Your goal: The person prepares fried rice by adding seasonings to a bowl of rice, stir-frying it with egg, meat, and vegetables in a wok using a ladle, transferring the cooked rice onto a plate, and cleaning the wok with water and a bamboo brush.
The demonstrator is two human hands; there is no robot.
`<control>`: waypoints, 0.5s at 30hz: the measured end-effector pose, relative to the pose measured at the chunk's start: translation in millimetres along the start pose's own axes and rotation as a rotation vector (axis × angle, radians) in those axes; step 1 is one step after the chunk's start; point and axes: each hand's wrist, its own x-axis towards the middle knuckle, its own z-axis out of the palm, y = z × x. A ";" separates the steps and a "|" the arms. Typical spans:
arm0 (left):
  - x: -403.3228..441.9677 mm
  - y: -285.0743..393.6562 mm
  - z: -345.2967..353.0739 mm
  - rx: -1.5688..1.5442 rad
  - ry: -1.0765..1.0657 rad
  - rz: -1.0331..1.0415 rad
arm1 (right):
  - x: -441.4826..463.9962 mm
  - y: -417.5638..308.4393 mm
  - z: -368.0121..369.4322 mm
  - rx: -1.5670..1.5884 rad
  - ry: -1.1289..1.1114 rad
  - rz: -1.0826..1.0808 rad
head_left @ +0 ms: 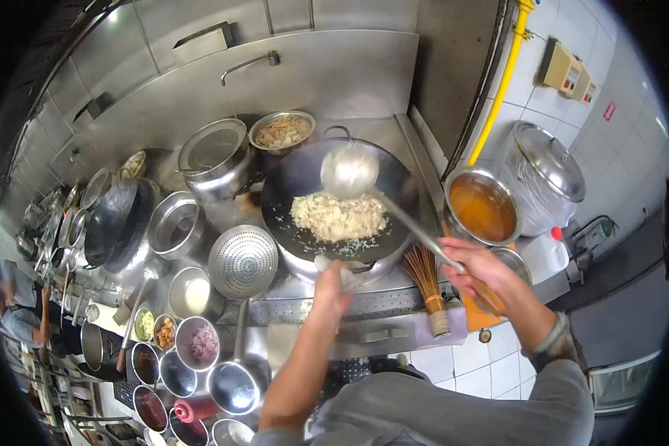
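My right hand (477, 269) is closed round the wooden handle of a long metal ladle (349, 171). The ladle's bowl hangs over the far half of a large dark wok (290, 178). Below it, in the wok, lies a mound of pale yellowish food (338, 217) with green bits and loose white grains, possibly fried rice. At the wok's near rim, my left hand (334, 288) is closed on the near handle, with a white cloth (346, 276) partly showing between. A bamboo wok brush (426, 276) lies right of the wok, below the ladle's shaft.
A perforated strainer (243, 260) rests left of the wok. Behind stand a lidded pot (212, 149) and a bowl of cooked food (281, 132). A pot of orange liquid (483, 208) sits at right. Several ingredient bowls, including sliced onion (203, 343), crowd the lower left. A co-worker (22, 320) stands far left.
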 end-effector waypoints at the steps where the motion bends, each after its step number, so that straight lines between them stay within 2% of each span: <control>1: 7.6 1.3 1.0 0.017 0.006 0.003 | 21.3 2.0 2.1 -0.017 0.024 0.072; 2: 13.5 -0.9 1.2 0.030 0.015 0.003 | 35.1 2.0 5.5 -0.019 0.032 0.073; 4: 19.7 -6.0 -3.9 0.023 -0.029 -0.003 | 56.8 2.1 11.1 -0.720 0.064 -0.089; 5: 20.1 -5.3 -8.7 0.022 -0.064 0.002 | 57.2 5.3 5.8 -1.116 0.145 -0.359; 6: 19.7 -7.3 -12.9 0.026 -0.050 -0.001 | 48.3 3.7 -0.9 -1.108 0.133 -0.352; 8: 10.6 0.6 2.9 0.104 0.105 0.002 | 12.8 -23.2 -0.6 -0.664 -0.012 0.029; 9: 14.3 1.9 3.1 0.094 0.106 0.001 | 13.7 -22.4 -6.1 -0.548 -0.081 0.104; 12: 9.1 -6.5 -7.6 0.092 -0.014 0.006 | 35.2 -5.5 -11.5 -0.681 -0.040 0.078; 13: -2.8 -9.5 -11.4 0.117 -0.082 -0.004 | 43.3 6.1 -26.7 -1.350 0.079 -0.329; 14: -15.8 -6.8 -13.0 0.151 -0.153 -0.006 | 31.0 5.8 -46.9 -1.350 0.082 -0.343; 15: -60.6 -2.9 0.6 0.111 -0.070 0.002 | 14.2 0.3 -71.3 -1.468 0.032 -0.674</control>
